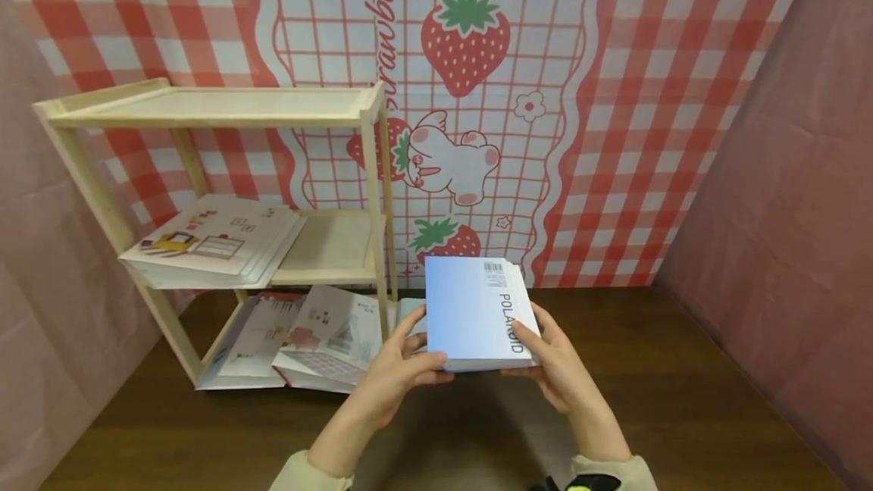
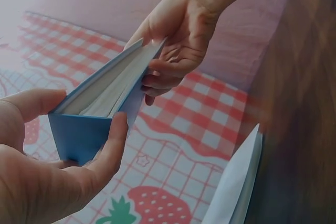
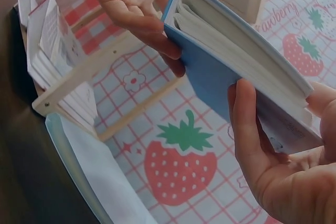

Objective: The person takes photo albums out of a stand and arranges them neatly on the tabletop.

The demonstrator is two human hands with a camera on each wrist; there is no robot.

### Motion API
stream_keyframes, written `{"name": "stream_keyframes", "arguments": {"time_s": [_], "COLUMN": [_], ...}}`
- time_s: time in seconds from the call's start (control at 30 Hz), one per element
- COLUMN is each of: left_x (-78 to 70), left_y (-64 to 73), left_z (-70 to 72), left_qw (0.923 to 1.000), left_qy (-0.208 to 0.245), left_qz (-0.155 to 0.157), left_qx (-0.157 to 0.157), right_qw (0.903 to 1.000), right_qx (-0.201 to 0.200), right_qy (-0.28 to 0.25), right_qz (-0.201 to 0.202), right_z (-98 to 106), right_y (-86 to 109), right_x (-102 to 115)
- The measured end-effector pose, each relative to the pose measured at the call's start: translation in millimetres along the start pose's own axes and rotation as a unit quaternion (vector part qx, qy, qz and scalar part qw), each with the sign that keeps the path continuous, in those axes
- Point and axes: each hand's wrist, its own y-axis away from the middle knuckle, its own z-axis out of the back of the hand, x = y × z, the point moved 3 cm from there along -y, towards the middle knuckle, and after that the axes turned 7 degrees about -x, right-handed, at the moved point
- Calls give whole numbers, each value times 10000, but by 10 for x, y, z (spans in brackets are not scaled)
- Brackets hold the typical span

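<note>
Blue book (image 1: pixel 467 313), left fingers (image 2: pixel 116 136) at spine (image 2: pixel 81 137), right fingers (image 3: pixel 244 106) opposite

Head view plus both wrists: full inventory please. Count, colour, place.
POLAROID book: 1, blue fading to white, between both hands
Rack: 1, pale wood, on table, left side
Middle-shelf books: one stack, exact count unclear, mostly white, left part of shelf
Bottom-shelf books: at least 2, mostly white, leaning
Pale book or folder: 1, whitish-blue, right of rack, partly hidden in head view
Table: 1, dark brown, underneath
Backdrop: 1, red-and-white, strawberry print, behind
Side drapes: 2, pink, left and right
Sleeves: 2, cream, forearms
Left hand: 1, bare, holding book's left side
Right hand: 1, bare, holding its right side
</note>
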Motion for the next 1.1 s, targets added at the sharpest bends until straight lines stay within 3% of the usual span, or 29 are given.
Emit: {"name": "stream_keyframes", "arguments": {"time_s": [0.07,0.3,0.67,1.1], "left_x": [14,74,246,388], "left_y": [-35,-125,-232,-324], "left_z": [-35,-131,-273,-420], "left_qw": [10000,9998,9969,9968], "left_qy": [56,173,562,566], "left_qz": [4,45,129,86], "left_qx": [8,27,-528,-553], "right_qw": [9992,9974,9882,9793], "right_qx": [-321,-577,-1333,-1508], "right_qy": [78,221,537,1194], "right_qz": [-230,-378,-531,-632], "right_z": [12,106,282,445], "right_y": [32,61,66,93], "right_x": [54,109,92,124]}}
